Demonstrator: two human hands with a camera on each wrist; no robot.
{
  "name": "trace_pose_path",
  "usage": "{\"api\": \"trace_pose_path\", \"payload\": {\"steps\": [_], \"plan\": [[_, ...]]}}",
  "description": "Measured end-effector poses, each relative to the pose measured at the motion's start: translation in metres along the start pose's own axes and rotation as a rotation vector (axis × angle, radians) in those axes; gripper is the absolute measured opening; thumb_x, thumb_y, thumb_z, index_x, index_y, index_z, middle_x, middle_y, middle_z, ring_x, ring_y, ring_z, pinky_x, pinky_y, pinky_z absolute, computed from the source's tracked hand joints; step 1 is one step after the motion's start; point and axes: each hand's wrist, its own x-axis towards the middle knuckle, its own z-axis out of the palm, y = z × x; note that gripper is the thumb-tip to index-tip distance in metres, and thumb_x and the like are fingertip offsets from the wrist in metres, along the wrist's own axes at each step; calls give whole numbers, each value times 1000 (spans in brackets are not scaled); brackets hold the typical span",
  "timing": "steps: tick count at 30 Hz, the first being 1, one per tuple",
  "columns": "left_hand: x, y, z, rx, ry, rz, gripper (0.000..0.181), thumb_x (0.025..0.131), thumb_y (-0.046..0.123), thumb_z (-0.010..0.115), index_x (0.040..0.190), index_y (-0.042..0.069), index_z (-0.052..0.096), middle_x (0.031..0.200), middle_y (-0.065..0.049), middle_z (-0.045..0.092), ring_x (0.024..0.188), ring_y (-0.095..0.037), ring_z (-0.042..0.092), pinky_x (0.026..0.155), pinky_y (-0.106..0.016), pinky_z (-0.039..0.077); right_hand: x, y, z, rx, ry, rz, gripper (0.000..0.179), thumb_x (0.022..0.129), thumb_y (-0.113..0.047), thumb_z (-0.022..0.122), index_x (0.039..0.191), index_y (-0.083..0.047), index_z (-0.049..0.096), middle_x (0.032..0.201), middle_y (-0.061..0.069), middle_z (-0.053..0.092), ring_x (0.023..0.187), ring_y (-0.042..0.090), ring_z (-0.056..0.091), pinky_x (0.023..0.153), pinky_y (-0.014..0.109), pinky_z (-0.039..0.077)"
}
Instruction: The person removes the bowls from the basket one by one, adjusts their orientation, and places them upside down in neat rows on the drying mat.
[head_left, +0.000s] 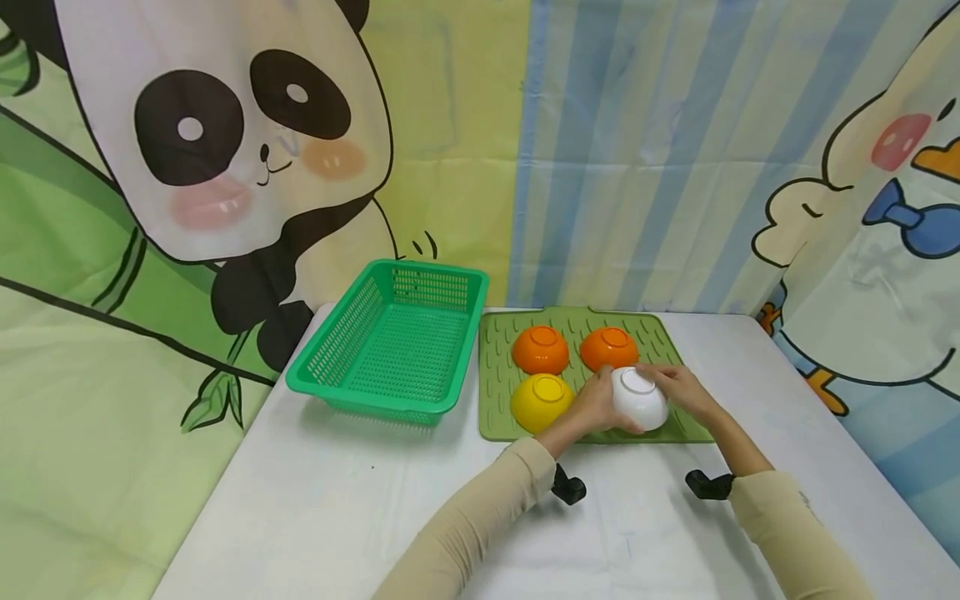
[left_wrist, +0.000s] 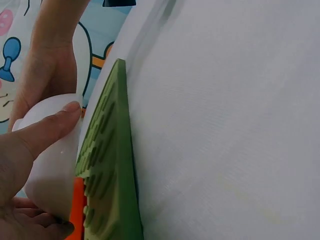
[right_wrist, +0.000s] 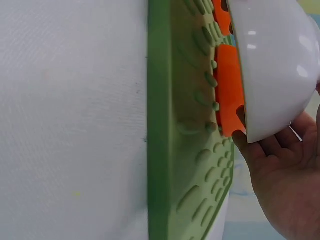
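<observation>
Both hands hold a white bowl (head_left: 641,404) upside down, its foot ring facing up, a little above the right part of a green mat (head_left: 497,333). My left hand (head_left: 597,406) grips its left side; the left wrist view shows the thumb on the near wall of the bowl (left_wrist: 55,165) and fingers around the far side. On the opposite side, my right hand (head_left: 684,390) has its fingers curled at the rim, as the right wrist view shows the hand (right_wrist: 287,182) below the bowl. Upside down beside it sit a yellow bowl (head_left: 542,404) and, behind, two orange bowls (head_left: 540,350) (head_left: 609,348).
A green slotted basket (head_left: 375,398) stands left of the mat on the white-covered table (head_left: 300,492). Behind the table hangs a printed curtain (head_left: 450,167) with a panda and a duck. A black wrist mount (head_left: 567,486) hangs below each wrist.
</observation>
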Motion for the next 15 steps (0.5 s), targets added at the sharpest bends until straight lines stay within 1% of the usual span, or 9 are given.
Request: {"api": "trace_pose_path", "payload": {"steps": [5,8,12,15], "plan": [[2,-2,3,39,-28,-63,94,53,39,89,125,10,37,110,-3,52,93,-13,54,77,-21,45,4,4,7,22,-27,-26,57,95,-41,47,126,7,52,123,27,52,102,33,52,70,33,51],[3,-3,3,63,-46,-84,95,53,39,89,126,9,36,112,-3,52,95,-13,54,79,-21,45,6,5,9,-7,-23,-31,58,95,-42,48,125,8,53,122,27,53,103,34,53,71,33,51],[3,-3,4,111,-66,-97,99,53,41,88,128,8,34,116,-4,51,98,-12,53,82,-20,44,5,6,10,-57,-27,-16,63,94,-45,47,127,8,50,126,28,49,111,40,48,79,42,50],[3,-2,5,150,-81,-109,101,53,42,88,131,8,33,120,-4,50,102,-13,53,84,-20,44,5,9,11,-72,-35,-13,64,94,-46,46,129,8,48,129,29,46,119,44,42,88,51,44]]}}
